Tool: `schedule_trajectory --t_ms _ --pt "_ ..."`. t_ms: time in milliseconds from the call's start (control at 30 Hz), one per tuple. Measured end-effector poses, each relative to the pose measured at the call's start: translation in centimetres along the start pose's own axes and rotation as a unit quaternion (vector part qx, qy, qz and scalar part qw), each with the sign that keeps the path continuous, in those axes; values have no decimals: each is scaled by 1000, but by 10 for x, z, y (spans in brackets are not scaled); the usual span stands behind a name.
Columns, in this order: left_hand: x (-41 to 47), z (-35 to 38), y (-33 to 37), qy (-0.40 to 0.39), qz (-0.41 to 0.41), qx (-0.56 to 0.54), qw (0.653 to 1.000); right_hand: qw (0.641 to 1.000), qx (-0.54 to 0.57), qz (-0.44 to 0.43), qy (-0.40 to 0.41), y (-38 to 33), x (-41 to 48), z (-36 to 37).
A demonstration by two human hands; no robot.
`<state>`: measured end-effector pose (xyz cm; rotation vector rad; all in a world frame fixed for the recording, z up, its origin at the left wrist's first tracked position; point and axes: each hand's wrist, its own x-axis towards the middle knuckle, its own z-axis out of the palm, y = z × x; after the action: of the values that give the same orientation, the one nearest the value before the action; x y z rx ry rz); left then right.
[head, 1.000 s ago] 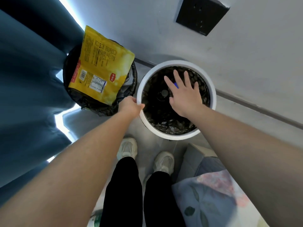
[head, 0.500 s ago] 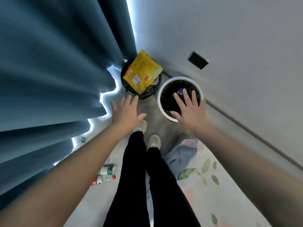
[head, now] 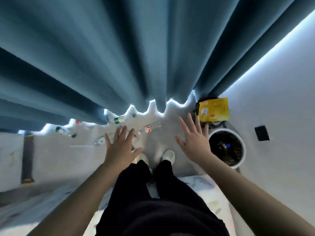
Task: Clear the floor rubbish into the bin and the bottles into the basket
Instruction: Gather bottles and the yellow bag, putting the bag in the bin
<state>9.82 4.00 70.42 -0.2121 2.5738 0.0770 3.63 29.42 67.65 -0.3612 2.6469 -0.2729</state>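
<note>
Both my hands are held out empty with fingers spread: my left hand (head: 121, 146) over the floor ahead, my right hand (head: 194, 143) left of the white-rimmed basket (head: 242, 154). A bottle with a blue cap (head: 225, 145) lies inside the basket. Behind it a yellow snack bag (head: 214, 109) rests on top of the black bin (head: 214, 124). Several plastic bottles lie on the grey floor along the curtain hem: a green-labelled one (head: 121, 118), another green-capped one (head: 65, 131), a red-and-white-labelled one (head: 150, 128) and a clear one (head: 100, 141) beside my left hand.
A heavy blue curtain (head: 119, 57) hangs ahead with light under its hem. A white wall with a black socket plate (head: 262, 137) is on the right. My feet in white shoes (head: 167, 155) stand on the floor, a pale patterned rug (head: 196, 184) behind them.
The view has swung left from the basket towards the curtain and risen. Both hands have pulled away from the basket rim and now hover spread over the floor with the bottles.
</note>
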Motion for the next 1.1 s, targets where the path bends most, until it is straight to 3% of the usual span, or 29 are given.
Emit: schedule_trajectory --t_ms 200,500,833,1100 --pt "-52 -6 -93 39 -157 -48 986 985 -82 -152 -7 -98 42 -15" --pt "-92 20 -184 113 -275 -138 945 944 -147 -295 -21 -240 57 -2" --pt "-146 55 -351 168 -314 -191 915 941 -143 -308 -7 -418 43 41" --pt "-183 54 -446 211 -333 -195 898 941 -137 -311 6 -514 49 56"
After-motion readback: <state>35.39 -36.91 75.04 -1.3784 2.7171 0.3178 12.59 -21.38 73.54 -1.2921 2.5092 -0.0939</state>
